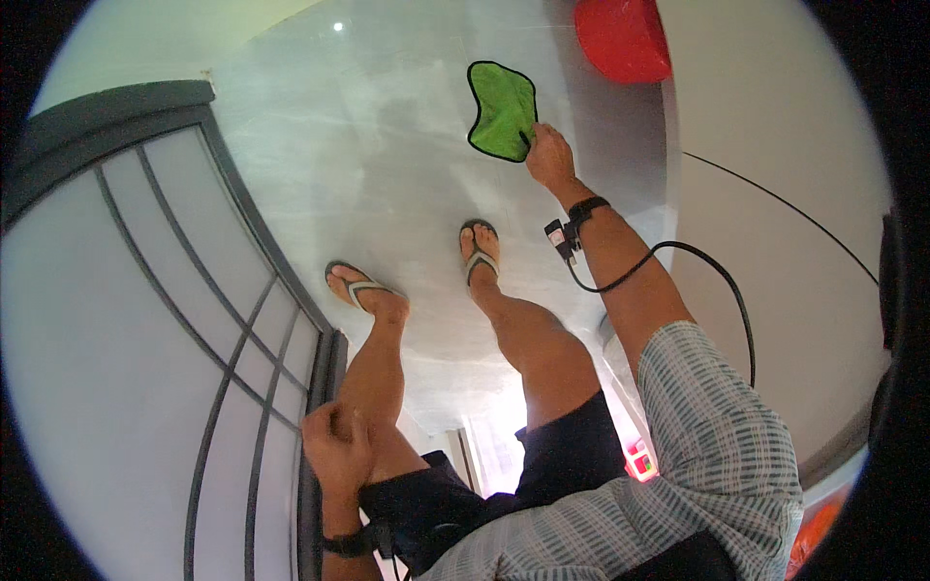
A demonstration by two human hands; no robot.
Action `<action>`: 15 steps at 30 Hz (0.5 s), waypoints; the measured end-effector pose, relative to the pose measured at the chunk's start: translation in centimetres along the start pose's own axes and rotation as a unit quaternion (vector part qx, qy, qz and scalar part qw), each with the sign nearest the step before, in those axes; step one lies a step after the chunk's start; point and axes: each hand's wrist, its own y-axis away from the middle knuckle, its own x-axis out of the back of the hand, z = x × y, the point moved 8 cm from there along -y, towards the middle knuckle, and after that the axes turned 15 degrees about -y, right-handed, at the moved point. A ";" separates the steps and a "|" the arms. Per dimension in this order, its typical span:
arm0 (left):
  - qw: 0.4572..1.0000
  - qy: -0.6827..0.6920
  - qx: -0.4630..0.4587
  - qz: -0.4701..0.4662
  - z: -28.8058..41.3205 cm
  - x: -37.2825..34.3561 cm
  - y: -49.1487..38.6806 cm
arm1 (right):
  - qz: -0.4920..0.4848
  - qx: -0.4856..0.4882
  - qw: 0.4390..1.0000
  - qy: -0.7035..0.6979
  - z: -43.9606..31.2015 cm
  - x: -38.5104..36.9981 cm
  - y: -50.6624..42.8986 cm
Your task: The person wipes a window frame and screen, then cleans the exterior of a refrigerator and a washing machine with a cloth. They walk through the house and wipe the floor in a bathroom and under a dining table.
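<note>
My right hand (550, 158) is closed on the lower right corner of a green cloth with black edging (501, 109), which hangs out in front of me above the grey floor. A black strap with a small device and a cable sits on that wrist. My left hand (338, 447) is low beside my left thigh, near the dark door frame, with its fingers curled; nothing shows in it, though its palm is partly hidden. A dark band is around the left wrist.
A white panelled door with dark grey bars (240, 348) stands on the left. At the upper right is a red container (623, 40) beside a pale wall (770, 87). My feet, in flip-flops, stand on the smooth grey floor (407, 167). A thin dark line crosses the wall.
</note>
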 end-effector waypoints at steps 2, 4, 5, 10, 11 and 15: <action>1.000 0.003 0.020 -0.015 0.0 0.8 -2.3 | 0.014 0.090 0.994 0.053 -1.4 -1.3 -2.8; 0.997 -0.021 0.065 -0.024 -0.3 1.4 -3.9 | -0.040 0.144 0.981 0.124 -1.9 -5.2 -4.7; 0.998 -0.003 0.058 -0.007 0.0 1.4 -4.9 | -0.019 0.152 0.982 0.108 -1.4 -6.1 -6.0; 0.996 -0.009 0.083 0.023 0.9 4.0 -7.1 | -0.063 0.073 0.987 0.130 3.5 -10.7 -7.6; 0.996 -0.011 0.086 0.031 1.2 4.3 -7.5 | -0.039 0.075 0.986 0.141 3.9 -11.1 -8.3; 0.993 -0.025 0.111 0.005 2.8 5.7 -8.6 | 0.043 0.098 0.984 0.141 1.1 -14.1 -12.6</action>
